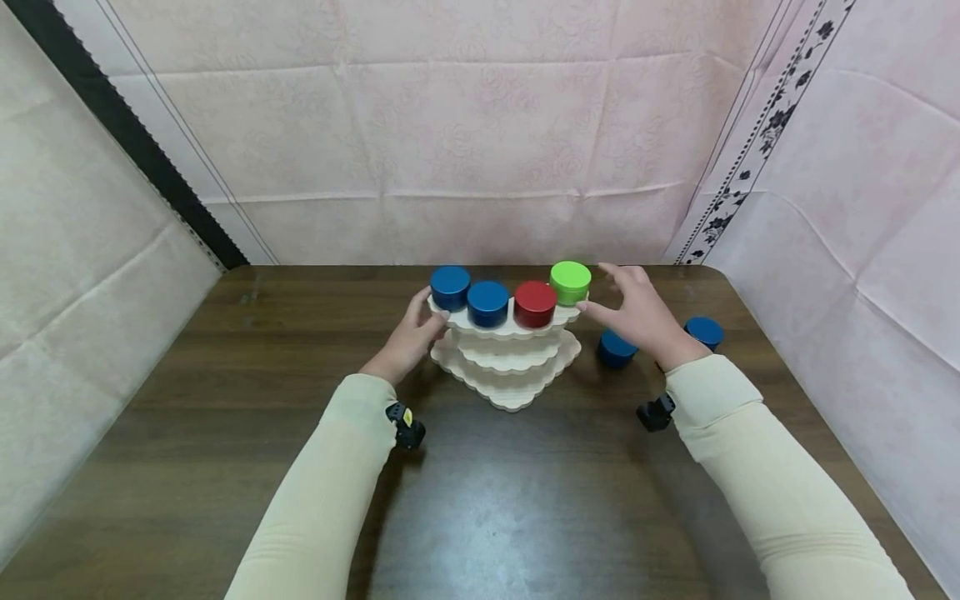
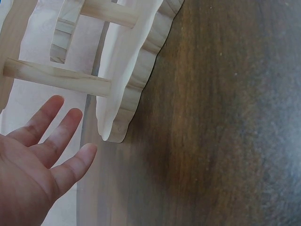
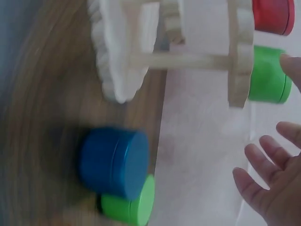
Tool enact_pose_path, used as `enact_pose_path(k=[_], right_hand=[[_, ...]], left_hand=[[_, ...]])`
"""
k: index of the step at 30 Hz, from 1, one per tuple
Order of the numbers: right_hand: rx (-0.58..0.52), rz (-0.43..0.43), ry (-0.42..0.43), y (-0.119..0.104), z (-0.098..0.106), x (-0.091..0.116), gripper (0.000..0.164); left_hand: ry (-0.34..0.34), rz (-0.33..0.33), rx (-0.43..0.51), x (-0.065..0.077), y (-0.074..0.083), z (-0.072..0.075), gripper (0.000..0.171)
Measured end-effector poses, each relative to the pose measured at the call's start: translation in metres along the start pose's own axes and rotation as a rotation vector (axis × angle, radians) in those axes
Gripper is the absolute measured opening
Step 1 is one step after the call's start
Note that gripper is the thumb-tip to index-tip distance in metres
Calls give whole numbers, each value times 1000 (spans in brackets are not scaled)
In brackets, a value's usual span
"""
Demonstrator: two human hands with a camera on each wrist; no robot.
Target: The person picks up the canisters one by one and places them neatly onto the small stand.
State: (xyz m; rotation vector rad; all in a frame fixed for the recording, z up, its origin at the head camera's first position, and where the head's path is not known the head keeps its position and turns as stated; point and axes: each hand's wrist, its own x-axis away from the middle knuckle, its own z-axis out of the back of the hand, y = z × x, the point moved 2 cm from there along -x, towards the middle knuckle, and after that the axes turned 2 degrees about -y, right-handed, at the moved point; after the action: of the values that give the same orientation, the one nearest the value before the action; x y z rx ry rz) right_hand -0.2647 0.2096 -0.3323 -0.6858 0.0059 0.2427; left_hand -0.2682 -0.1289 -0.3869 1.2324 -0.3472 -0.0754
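Observation:
A tiered wooden stand [image 1: 506, 360] with scalloped shelves stands on the table. Along its top shelf are a blue tin [image 1: 450, 288], another blue tin [image 1: 487, 304], a red tin [image 1: 535, 305] and a green tin [image 1: 570, 283]. My left hand [image 1: 411, 340] holds the top shelf's left end between thumb and forefinger; its other fingers [image 2: 61, 129] are stretched out in the left wrist view, where the grip itself is out of frame. Beside the green tin, my right hand [image 1: 641, 315] has its thumb and fingers spread, with nothing gripped.
To the right of the stand, a blue tin [image 1: 617, 348] and a farther blue tin [image 1: 704, 332] rest on the dark wooden table [image 1: 300, 467]. In the right wrist view a green tin [image 3: 143, 202] shows behind a blue one. Pale cloth [image 1: 480, 133] hangs behind the table.

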Motion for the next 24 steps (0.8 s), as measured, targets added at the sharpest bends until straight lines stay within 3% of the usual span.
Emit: enact_pose_path(k=[16, 24], right_hand=[[208, -9, 44, 37, 13, 30, 86], [212, -16, 75, 53, 16, 46, 84]], left_hand=[[29, -27, -29, 3, 0, -2, 68], [26, -19, -22, 1, -1, -3, 68]])
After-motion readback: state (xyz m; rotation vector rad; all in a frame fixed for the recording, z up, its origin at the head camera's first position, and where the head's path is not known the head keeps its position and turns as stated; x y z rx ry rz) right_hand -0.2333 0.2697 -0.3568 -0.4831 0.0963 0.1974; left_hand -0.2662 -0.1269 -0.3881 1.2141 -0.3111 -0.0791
